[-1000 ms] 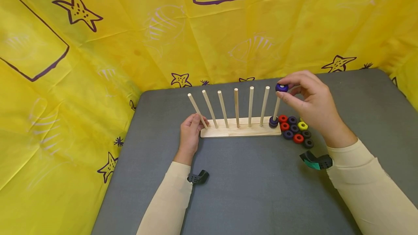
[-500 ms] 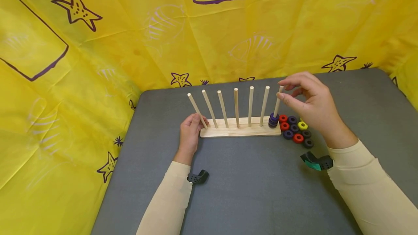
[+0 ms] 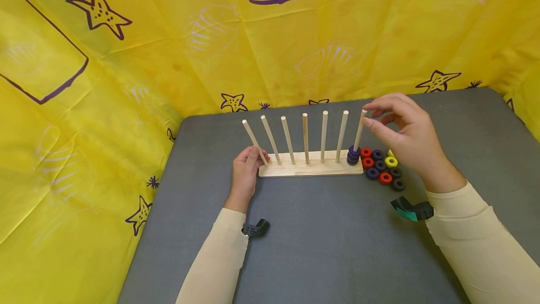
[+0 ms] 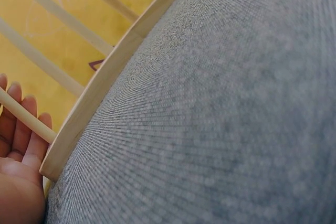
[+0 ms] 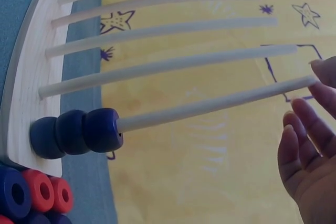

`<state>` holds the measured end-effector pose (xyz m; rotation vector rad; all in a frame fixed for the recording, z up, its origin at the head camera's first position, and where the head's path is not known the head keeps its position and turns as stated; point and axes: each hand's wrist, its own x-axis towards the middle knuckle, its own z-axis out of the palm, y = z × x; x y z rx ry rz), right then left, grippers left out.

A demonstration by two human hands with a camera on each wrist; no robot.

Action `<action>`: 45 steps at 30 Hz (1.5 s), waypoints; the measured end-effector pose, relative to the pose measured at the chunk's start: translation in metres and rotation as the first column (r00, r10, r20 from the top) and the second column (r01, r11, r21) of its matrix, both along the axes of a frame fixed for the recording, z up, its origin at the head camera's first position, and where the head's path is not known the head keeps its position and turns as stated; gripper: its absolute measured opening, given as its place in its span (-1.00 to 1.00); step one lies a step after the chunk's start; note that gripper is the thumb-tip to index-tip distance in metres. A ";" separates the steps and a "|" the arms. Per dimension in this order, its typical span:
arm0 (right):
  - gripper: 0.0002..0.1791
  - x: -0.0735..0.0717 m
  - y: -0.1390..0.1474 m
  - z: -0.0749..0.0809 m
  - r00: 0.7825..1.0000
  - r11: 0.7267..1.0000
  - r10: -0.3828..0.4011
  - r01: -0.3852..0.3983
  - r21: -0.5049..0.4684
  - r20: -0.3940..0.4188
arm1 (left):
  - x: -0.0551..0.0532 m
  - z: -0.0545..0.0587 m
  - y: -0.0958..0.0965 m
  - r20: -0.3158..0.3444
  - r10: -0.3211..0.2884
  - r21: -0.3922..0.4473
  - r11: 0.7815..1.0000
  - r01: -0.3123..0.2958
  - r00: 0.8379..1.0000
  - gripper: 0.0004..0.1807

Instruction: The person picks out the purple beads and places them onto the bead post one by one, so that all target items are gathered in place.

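Note:
In the head view, a wooden peg rack (image 3: 312, 169) with a row of upright pegs stands on the grey table. My left hand (image 3: 245, 172) holds its left end, fingers and thumb about the leftmost peg (image 4: 26, 116). Three dark blue wooden beads (image 5: 79, 132) are stacked at the bottom of the rightmost peg (image 5: 210, 106). Beside that peg's top is my right hand (image 3: 407, 130), thumb and forefinger parted, nothing held between them.
Loose beads lie in a cluster right of the rack: red ones (image 3: 385, 178), dark blue ones (image 3: 372, 173), black ones (image 3: 398, 184) and a yellow bead (image 3: 391, 162). A yellow patterned cloth (image 3: 270, 50) hangs behind the grey table (image 3: 312, 238).
My right hand has let go of a blue bead, which dropped down the rightmost peg onto the two below. That hand then drew slightly right. My left hand stays put.

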<state>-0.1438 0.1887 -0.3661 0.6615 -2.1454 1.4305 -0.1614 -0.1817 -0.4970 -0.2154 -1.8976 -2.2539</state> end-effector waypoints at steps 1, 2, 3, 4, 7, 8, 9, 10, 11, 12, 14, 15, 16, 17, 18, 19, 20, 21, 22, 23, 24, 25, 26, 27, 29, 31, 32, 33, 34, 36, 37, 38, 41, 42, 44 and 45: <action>-0.59 0.000 0.001 0.000 1.000 1.000 0.001 -0.001 0.001 0.001 | 0.000 0.000 0.000 0.002 0.001 -0.001 1.000 -0.001 1.000 -0.40; -0.60 0.000 0.001 0.000 1.000 1.000 0.002 -0.002 0.001 0.004 | 0.000 0.000 0.000 0.004 0.001 0.000 1.000 -0.001 1.000 -0.42; -0.60 0.000 0.002 0.000 1.000 1.000 0.002 -0.002 0.003 0.009 | 0.000 0.000 0.000 0.007 0.003 0.001 1.000 -0.003 1.000 -0.44; -0.61 0.000 0.002 0.000 1.000 1.000 0.004 -0.004 0.002 0.015 | 0.000 0.000 0.000 0.009 0.003 0.001 1.000 -0.003 1.000 -0.46; -0.67 0.002 0.005 -0.002 0.999 1.000 0.019 -0.018 -0.015 0.041 | -0.001 0.000 0.000 0.014 0.006 0.000 1.000 -0.006 1.000 -0.48; -0.70 0.002 0.006 -0.002 0.998 0.999 0.030 -0.029 -0.027 0.050 | -0.001 0.000 0.000 0.015 0.006 0.001 1.000 -0.006 1.000 -0.49; -0.73 0.003 0.006 -0.003 0.997 0.998 0.043 -0.041 -0.041 0.058 | -0.001 0.000 0.000 0.015 0.007 0.000 1.000 -0.007 1.000 -0.49; -0.76 0.003 0.007 -0.003 0.996 0.997 0.058 -0.054 -0.058 0.066 | -0.001 0.000 0.000 0.016 0.006 0.001 1.000 -0.006 1.000 -0.49; -0.78 0.004 0.008 -0.004 0.995 0.996 0.067 -0.062 -0.067 0.072 | -0.001 0.000 0.000 0.016 0.006 0.002 1.000 -0.006 1.000 -0.49; -0.79 0.004 0.009 -0.004 0.994 0.994 0.079 -0.072 -0.079 0.079 | 0.000 0.000 0.000 0.015 0.006 0.003 1.000 -0.006 1.000 -0.48; -0.77 0.005 0.011 -0.005 0.991 0.991 0.096 -0.087 -0.100 0.090 | 0.000 0.001 0.000 0.013 0.004 0.005 1.000 -0.004 1.000 -0.46; -0.74 0.005 0.012 -0.006 0.989 0.988 0.109 -0.097 -0.120 0.100 | 0.001 0.001 0.000 0.012 0.003 0.005 1.000 -0.003 1.000 -0.45; -0.71 0.005 0.013 -0.006 0.986 0.984 0.123 -0.107 -0.140 0.111 | 0.001 0.001 0.000 0.009 0.001 0.007 1.000 -0.001 1.000 -0.43; -0.68 0.005 0.014 -0.007 0.983 0.981 0.136 -0.116 -0.158 0.121 | 0.001 0.001 0.000 0.008 0.000 0.008 1.000 0.000 1.000 -0.41; -0.64 0.004 0.015 -0.008 0.979 0.974 0.157 -0.132 -0.184 0.132 | 0.001 0.001 0.000 0.005 -0.001 0.009 1.000 0.001 1.000 -0.40; -0.61 0.004 0.016 -0.009 0.973 0.964 0.185 -0.153 -0.218 0.139 | 0.001 0.001 0.000 0.004 -0.001 0.010 1.000 0.001 1.000 -0.39; -0.59 0.004 0.017 -0.010 0.965 0.950 0.221 -0.180 -0.257 0.142 | 0.001 0.000 0.000 0.003 -0.001 0.010 1.000 0.001 1.000 -0.38; -0.56 0.003 0.017 -0.011 0.956 0.932 0.262 -0.214 -0.292 0.136 | 0.001 0.000 0.000 0.004 -0.001 0.011 1.000 0.000 1.000 -0.38; -0.54 0.002 0.018 -0.012 0.947 0.916 0.297 -0.247 -0.316 0.123 | 0.001 0.000 0.000 0.004 0.000 0.011 1.000 0.000 1.000 -0.38; -0.52 0.002 0.019 -0.014 0.937 0.899 0.333 -0.282 -0.336 0.105 | 0.001 0.000 0.000 0.004 0.001 0.011 1.000 -0.001 1.000 -0.39; -0.50 0.001 0.020 -0.015 0.924 0.877 0.372 -0.320 -0.359 0.084 | 0.001 -0.001 0.000 0.005 0.002 0.011 1.000 -0.002 1.000 -0.40; -0.48 0.000 0.021 -0.017 0.911 0.855 0.407 -0.356 -0.378 0.064 | 0.001 -0.001 0.000 0.007 0.004 0.011 1.000 -0.004 1.000 -0.41; -0.46 -0.001 0.022 -0.019 0.898 0.836 0.437 -0.386 -0.390 0.046 | 0.001 -0.001 0.000 0.009 0.004 0.010 1.000 -0.004 1.000 -0.43; -0.44 -0.002 0.024 -0.020 0.888 0.822 0.458 -0.407 -0.399 0.037 | 0.000 -0.001 0.000 0.011 0.004 0.010 1.000 -0.004 1.000 -0.44; -0.42 -0.003 0.026 -0.024 0.875 0.806 0.483 -0.429 -0.409 0.034 | 0.000 -0.001 0.000 0.011 0.004 0.011 1.000 -0.004 1.000 -0.44; -0.42 -0.004 0.028 -0.027 0.865 0.794 0.500 -0.436 -0.423 0.047 | 0.000 -0.001 0.000 0.014 0.004 0.011 1.000 -0.005 1.000 -0.43; -0.42 -0.004 0.030 -0.029 0.862 0.792 0.504 -0.435 -0.427 0.057 | 0.000 -0.001 0.000 0.014 0.005 0.013 1.000 -0.005 1.000 -0.42; -0.43 -0.005 0.031 -0.030 0.861 0.794 0.504 -0.432 -0.428 0.066 | 0.000 -0.001 0.000 0.015 0.004 0.014 1.000 -0.004 1.000 -0.41; -0.44 -0.005 0.033 -0.032 0.861 0.797 0.502 -0.427 -0.427 0.077 | 0.000 -0.001 0.001 0.015 0.004 0.014 1.000 -0.004 1.000 -0.40; -0.45 -0.005 0.036 -0.035 0.863 0.804 0.496 -0.413 -0.427 0.099 | 0.000 -0.001 0.001 0.016 0.002 0.017 1.000 -0.002 1.000 -0.39; -0.46 -0.005 0.037 -0.036 0.865 0.810 0.489 -0.404 -0.425 0.110 | 0.000 -0.001 0.001 0.016 0.001 0.018 1.000 -0.001 1.000 -0.39; -0.46 -0.005 0.038 -0.038 0.871 0.821 0.474 -0.385 -0.422 0.126 | -0.001 -0.001 0.001 0.016 -0.001 0.019 1.000 0.000 1.000 -0.39; -0.49 -0.004 0.042 -0.043 0.889 0.848 0.423 -0.320 -0.422 0.176 | -0.001 -0.001 0.001 0.014 0.001 0.018 1.000 -0.002 1.000 -0.41; -0.50 -0.004 0.042 -0.044 0.894 0.857 0.404 -0.297 -0.422 0.192 | -0.001 -0.001 0.001 0.014 0.003 0.017 1.000 -0.003 1.000 -0.41; -0.54 -0.004 0.044 -0.047 0.906 0.881 0.353 -0.238 -0.409 0.232 | -0.001 -0.001 0.001 0.013 0.007 0.015 1.000 -0.007 1.000 -0.41; -0.57 -0.004 0.045 -0.049 0.911 0.892 0.330 -0.216 -0.397 0.246 | -0.001 -0.002 0.001 0.013 0.008 0.016 1.000 -0.009 1.000 -0.41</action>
